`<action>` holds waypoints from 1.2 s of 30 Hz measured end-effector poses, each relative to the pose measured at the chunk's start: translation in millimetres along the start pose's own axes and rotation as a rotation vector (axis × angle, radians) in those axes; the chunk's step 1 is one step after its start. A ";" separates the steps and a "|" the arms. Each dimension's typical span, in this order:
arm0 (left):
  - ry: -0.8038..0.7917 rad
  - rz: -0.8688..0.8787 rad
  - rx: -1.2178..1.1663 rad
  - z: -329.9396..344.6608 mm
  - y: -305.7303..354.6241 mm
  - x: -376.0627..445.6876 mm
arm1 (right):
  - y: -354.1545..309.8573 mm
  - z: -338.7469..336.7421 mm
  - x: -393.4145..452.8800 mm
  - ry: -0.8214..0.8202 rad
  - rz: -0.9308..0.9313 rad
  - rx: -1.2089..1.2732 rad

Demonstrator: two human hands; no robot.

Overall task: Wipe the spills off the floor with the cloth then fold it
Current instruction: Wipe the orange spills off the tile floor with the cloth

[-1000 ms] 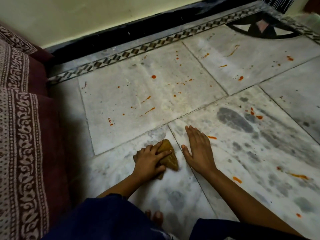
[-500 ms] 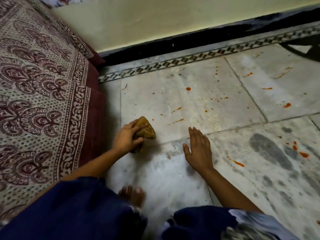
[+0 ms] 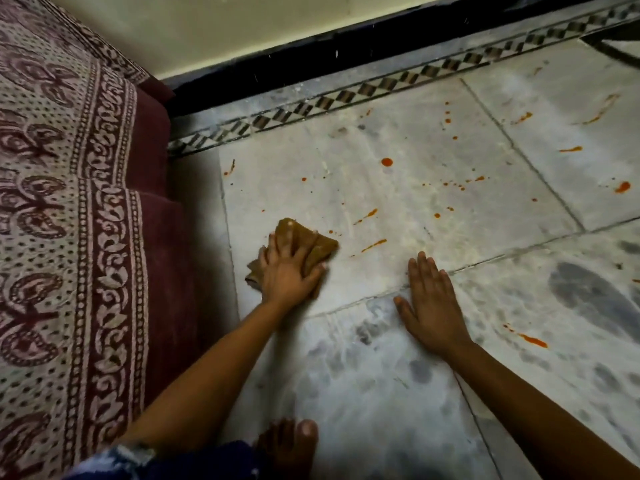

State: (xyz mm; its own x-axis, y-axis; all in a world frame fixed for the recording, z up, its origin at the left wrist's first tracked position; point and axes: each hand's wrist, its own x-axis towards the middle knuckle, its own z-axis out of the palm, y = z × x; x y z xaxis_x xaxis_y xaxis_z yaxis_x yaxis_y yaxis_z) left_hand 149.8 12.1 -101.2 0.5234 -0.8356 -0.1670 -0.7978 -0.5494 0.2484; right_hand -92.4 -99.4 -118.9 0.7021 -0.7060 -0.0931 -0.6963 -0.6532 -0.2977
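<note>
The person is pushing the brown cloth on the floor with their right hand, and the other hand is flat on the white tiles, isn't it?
Not quite. The head view shows the left hand pressing the crumpled brown cloth on the floor. It is the right hand that lies flat on the white marble tiles, holding nothing. Orange sauce spots are yet to be wiped.

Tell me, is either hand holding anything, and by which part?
The left hand presses a bunched brown cloth to the floor, fingers spread over its near middle. The right hand holds nothing; it rests flat on the floor.
</note>
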 end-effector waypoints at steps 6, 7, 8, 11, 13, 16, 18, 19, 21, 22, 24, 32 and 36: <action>0.034 0.089 0.093 -1.9 -63.7 -12.0 | -6.7 10.9 3.3 -0.004 0.083 -0.009; 0.044 0.028 0.099 -7.9 -68.3 2.4 | -7.7 13.1 2.3 0.005 0.108 -0.017; 0.046 -0.028 0.090 -14.5 -66.8 20.3 | -7.5 14.5 1.9 0.019 0.116 -0.032; 0.014 -0.071 0.068 -18.1 -41.2 65.9 | -7.6 14.6 1.4 0.029 0.104 -0.055; 0.004 0.019 0.081 -12.9 -26.0 66.3 | -7.9 11.3 2.1 0.003 0.101 -0.064; -0.015 0.247 0.082 -7.8 -40.9 23.6 | -11.4 1.0 5.6 -0.041 0.123 -0.105; -0.013 0.271 0.104 -10.4 -72.6 1.1 | -11.8 -4.4 6.0 -0.101 0.130 -0.121; 0.004 0.223 0.114 -14.2 -87.5 1.6 | -11.5 -4.6 6.5 -0.120 0.130 -0.137; 0.045 0.087 0.154 -22.4 -102.8 22.8 | -10.2 -4.3 8.7 -0.121 0.139 -0.157; 0.057 0.042 0.164 -27.3 -100.9 39.7 | -10.1 -3.0 9.5 -0.100 0.133 -0.157; 0.049 -0.008 0.154 -31.8 -82.4 74.7 | -6.1 1.4 9.4 -0.080 0.111 -0.157; -0.007 0.339 0.125 -4.1 -44.5 13.8 | -8.5 2.0 2.9 -0.081 0.127 -0.095; 0.077 0.274 0.183 -13.6 -86.3 3.8 | -10.5 3.9 1.2 -0.033 0.119 -0.084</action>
State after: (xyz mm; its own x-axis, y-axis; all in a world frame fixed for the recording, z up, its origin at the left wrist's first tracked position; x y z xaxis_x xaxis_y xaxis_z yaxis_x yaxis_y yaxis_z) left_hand 224.8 56.3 -110.3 0.2974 -0.9538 -0.0433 -0.9488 -0.3003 0.0974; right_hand -83.7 -92.2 -119.6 0.6177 -0.7711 -0.1542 -0.7837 -0.5874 -0.2019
